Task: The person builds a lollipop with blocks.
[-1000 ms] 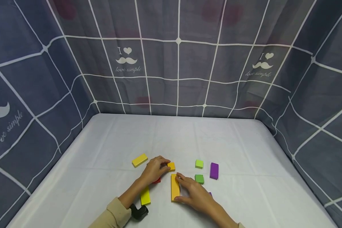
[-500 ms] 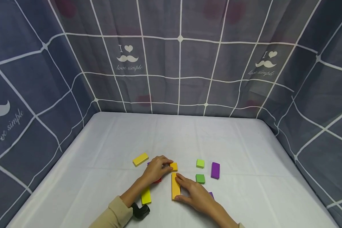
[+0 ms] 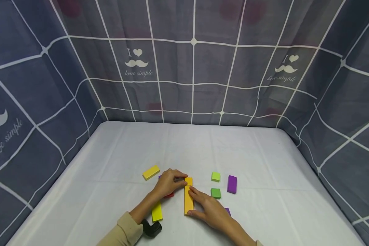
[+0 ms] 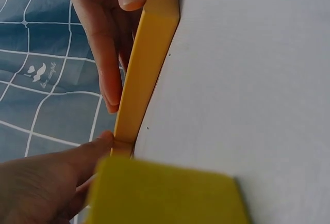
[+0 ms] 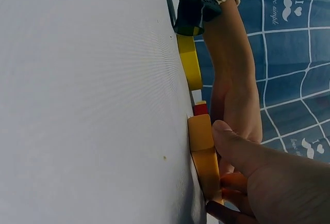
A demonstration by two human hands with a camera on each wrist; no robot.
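Note:
Two orange blocks lie end to end on the white table: a long one (image 3: 188, 201) nearer me and a small one (image 3: 189, 180) at its far end. My right hand (image 3: 211, 210) grips the long block along its right side, thumb near the close end and fingers near the far end. From the left, my left hand (image 3: 169, 183) pinches the small block, its fingertips at the joint. The left wrist view shows the small block (image 4: 122, 148) meeting the long block's end, and a yellow block (image 4: 165, 193) looming in front. A red block (image 3: 170, 195) is partly covered by my left hand.
Left lie a yellow block (image 3: 151, 172) and a yellow-green block (image 3: 156, 212) beside my left forearm. Right are a light green block (image 3: 215, 176), a green block (image 3: 216, 193) and a purple block (image 3: 232, 184). Another purple block (image 3: 228, 211) is half hidden by my right hand.
The gap between the two orange blocks has closed; their ends now meet. The long block has shifted slightly away from me, and both hands keep their hold.

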